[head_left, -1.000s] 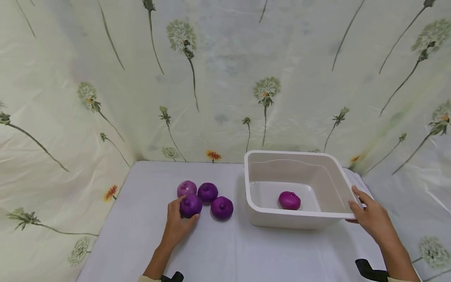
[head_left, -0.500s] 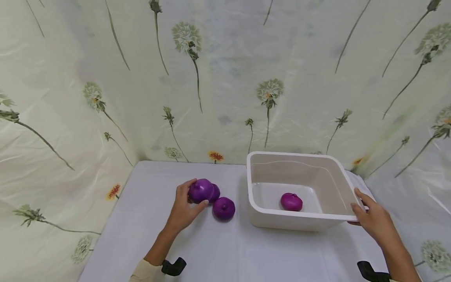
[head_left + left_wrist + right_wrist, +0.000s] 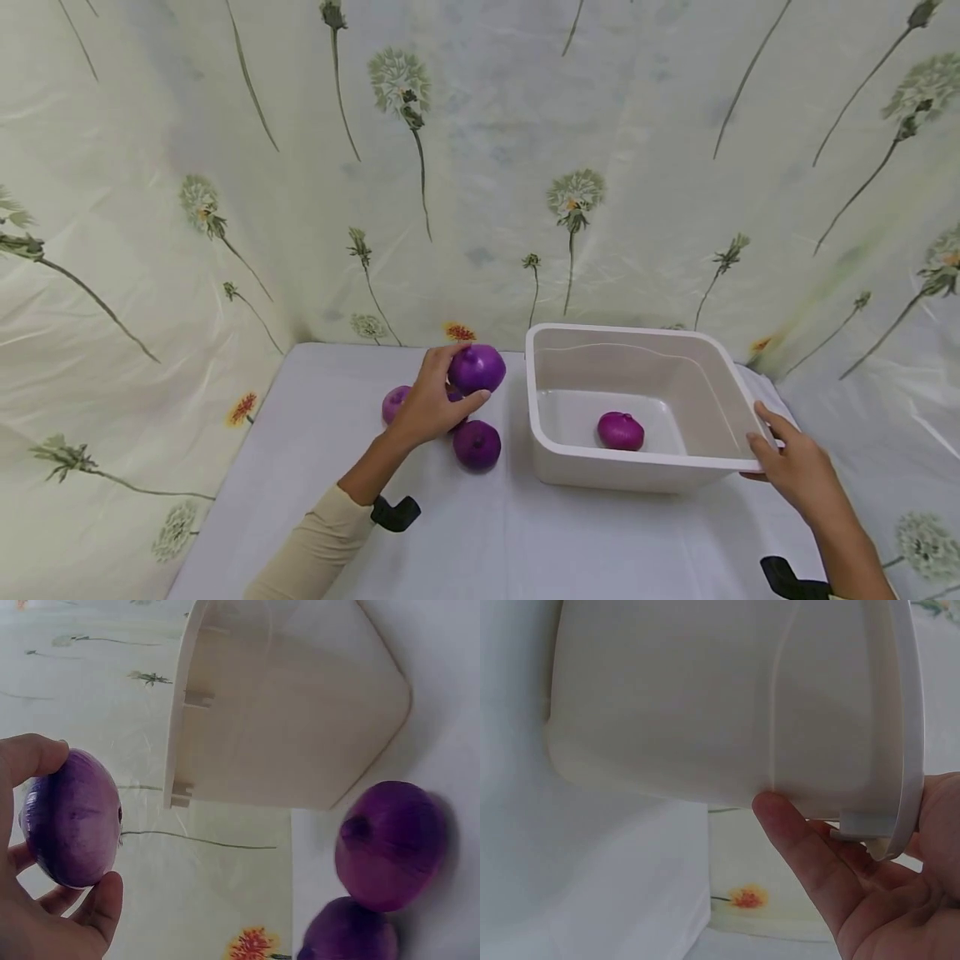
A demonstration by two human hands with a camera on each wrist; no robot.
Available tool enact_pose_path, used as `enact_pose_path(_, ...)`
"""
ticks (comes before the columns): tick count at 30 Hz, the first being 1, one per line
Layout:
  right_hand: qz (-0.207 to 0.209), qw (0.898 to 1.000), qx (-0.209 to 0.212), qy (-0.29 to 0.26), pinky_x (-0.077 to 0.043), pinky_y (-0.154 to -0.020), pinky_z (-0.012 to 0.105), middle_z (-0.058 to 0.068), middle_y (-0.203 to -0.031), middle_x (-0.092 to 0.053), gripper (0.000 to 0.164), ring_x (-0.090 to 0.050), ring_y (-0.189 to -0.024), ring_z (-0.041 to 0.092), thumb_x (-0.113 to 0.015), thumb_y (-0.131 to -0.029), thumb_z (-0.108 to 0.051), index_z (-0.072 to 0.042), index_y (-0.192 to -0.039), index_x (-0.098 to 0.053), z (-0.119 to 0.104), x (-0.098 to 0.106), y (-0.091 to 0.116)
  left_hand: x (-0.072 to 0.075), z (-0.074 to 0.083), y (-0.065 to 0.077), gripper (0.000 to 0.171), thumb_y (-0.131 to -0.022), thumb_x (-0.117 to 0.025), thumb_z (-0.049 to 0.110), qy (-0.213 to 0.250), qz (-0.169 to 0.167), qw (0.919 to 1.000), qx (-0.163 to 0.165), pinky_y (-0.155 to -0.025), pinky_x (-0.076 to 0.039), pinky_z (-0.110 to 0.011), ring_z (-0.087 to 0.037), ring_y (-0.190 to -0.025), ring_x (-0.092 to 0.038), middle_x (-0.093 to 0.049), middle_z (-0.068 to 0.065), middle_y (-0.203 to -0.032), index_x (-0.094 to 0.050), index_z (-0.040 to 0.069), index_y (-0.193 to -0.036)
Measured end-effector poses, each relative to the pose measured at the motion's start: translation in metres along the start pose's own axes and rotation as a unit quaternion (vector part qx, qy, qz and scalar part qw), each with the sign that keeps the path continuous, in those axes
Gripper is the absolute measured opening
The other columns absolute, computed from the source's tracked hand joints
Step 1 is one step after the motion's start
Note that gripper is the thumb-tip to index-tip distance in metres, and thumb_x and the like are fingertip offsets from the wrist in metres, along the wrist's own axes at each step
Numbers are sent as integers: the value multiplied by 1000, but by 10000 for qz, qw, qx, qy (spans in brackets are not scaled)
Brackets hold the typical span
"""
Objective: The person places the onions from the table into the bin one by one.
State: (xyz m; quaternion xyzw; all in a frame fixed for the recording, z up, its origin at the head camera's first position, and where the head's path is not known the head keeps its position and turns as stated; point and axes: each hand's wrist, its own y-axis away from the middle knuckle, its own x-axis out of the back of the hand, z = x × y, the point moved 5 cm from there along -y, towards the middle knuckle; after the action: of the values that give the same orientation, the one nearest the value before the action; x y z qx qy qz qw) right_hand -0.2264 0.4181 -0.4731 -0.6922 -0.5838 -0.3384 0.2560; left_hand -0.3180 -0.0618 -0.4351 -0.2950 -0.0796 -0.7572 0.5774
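My left hand (image 3: 429, 402) holds a purple onion (image 3: 478, 369) up off the table, thumb below and fingers around its far side. In the left wrist view the same onion (image 3: 73, 817) hangs in the air, left of the bin's outer wall. Beneath the hand lie a paler onion (image 3: 394, 403), a partly hidden onion (image 3: 456, 398) and a dark onion (image 3: 477, 446). My right hand (image 3: 797, 463) grips the right rim of a white plastic bin (image 3: 637, 460); one finger (image 3: 784, 821) presses its outer wall. One magenta onion (image 3: 621, 431) lies inside the bin.
A white cloth covers the table (image 3: 360, 533). Behind and at both sides hangs a sheet with a dandelion print (image 3: 465, 167). The bin stands near the table's back right, close to the sheet.
My left hand has lifted the front-left onion from the group and carried it up and to the right, over the others. My right hand stays on the bin's rim.
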Motion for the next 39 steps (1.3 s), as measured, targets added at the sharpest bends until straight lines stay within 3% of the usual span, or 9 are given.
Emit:
enact_pose_path(9,17,10000,-15,16,-60,-57,33,49,-132,-39,62,-63,-96,58,-45,-106,-18,2,-157,-16,0,5,0,-17,36,-55,75,-88,-74,40,-322,-280,9981,-438,-82,-54,-31,-20,-103,-57,-43,-14,-141,-39,17,-150)
enact_pose_path(14,35,10000,-1,-9,-60,-57,32,49,-132,-39,62,-63,-97,58,-44,-106,-17,2,-157,-16,2,8,1,-41,54,-76,75,-88,-73,44,-553,-606,9949,-588,-86,-54,-31,-20,-106,-58,-43,-13,-142,-39,20,-150)
enact_pose_path(19,66,10000,19,-51,-60,-57,32,49,-131,-39,61,-63,-96,58,-44,-106,-15,3,-156,-16,2,10,3,-71,72,-95,76,-88,-74,44,-546,-854,9932,-569,-99,-52,-42,-26,-120,-57,-42,-12,-146,-38,22,-151)
enact_pose_path(26,98,9999,-56,-67,-60,-57,32,49,-131,-40,61,-63,-95,58,-44,-106,-16,2,-157,-16,3,7,5,-104,89,-112,75,-88,-73,47,-923,-1170,9857,-792,-101,-51,-41,-24,-126,-55,-43,-8,-145,-37,24,-150)
enact_pose_path(39,155,9995,113,-250,-60,-59,34,48,-131,-41,58,-65,-93,53,-45,-105,-13,4,-155,-21,-3,0,3,-137,96,-132,75,-89,-71,48,-1219,-1420,9769,-1031,-102,-50,-35,-21,-128,-54,-44,-8,-145,-36,23,-151)
